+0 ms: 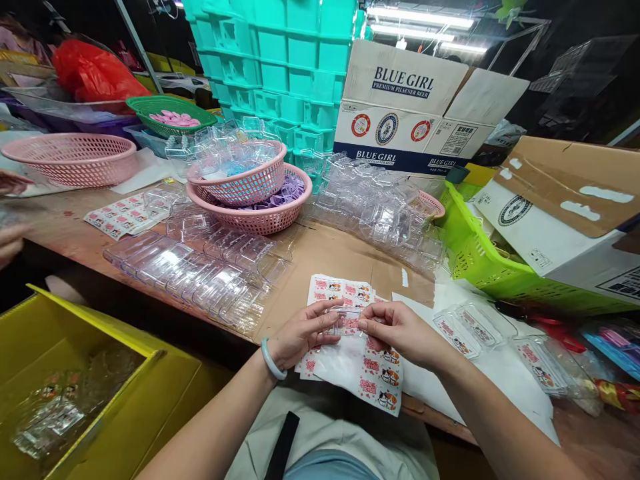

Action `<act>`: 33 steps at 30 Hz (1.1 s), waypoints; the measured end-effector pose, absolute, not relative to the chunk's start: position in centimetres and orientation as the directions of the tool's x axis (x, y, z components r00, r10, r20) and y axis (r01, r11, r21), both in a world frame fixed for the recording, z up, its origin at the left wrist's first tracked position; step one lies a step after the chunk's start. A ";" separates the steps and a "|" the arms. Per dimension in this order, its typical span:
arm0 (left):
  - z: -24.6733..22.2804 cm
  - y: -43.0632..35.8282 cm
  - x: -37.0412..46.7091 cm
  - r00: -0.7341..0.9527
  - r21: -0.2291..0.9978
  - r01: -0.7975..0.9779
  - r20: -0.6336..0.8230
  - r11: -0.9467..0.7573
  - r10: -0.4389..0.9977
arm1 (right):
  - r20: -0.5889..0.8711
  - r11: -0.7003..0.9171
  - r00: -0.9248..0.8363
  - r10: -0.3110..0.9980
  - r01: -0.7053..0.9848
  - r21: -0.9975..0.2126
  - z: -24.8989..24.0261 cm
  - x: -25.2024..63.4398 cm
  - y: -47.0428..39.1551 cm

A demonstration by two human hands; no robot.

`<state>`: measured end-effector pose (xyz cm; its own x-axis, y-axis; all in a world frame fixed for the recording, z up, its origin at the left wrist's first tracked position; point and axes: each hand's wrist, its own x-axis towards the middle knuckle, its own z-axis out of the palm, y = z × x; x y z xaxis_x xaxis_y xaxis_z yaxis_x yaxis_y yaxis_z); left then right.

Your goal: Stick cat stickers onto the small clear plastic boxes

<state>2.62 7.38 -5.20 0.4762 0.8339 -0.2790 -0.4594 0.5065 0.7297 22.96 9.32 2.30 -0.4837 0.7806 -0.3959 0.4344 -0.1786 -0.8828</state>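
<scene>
Between both hands, over a sheet of stickers [379,373] printed with cats and red writing, is a small clear plastic case [345,321]. My left hand [306,331], with a pale bangle at its wrist, grips the case's left end between thumb and fingers. At the opposite end, the fingertips of my right hand [390,327] pinch the case near its edge; whether a sticker is under them I cannot make out. Rows of clear plastic cases [185,273] lie to the left. On the right, clear cases with cat stickers [463,327] rest on white paper.
Pink baskets [250,217] of plastic parts stand at the back, beside a heap of clear cases [375,200]. Behind are stacked teal crates [280,60] and a beer carton [400,107]. A green basket [480,260] is at right, a yellow bin [100,400] lower left. Another person's hand [13,243] shows at far left.
</scene>
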 end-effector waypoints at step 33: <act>-3.9 8.0 4.1 0.207 0.985 0.165 -0.090 0.055 0.974 | 0.234 0.011 0.392 0.890 0.496 -0.869 -1.8 36.4 1.3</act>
<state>4.15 7.95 -3.87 0.2066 0.9743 -0.0895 0.1655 0.0554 0.9847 36.39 1.32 -1.76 0.3920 0.8896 0.2344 0.4955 0.0105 -0.8685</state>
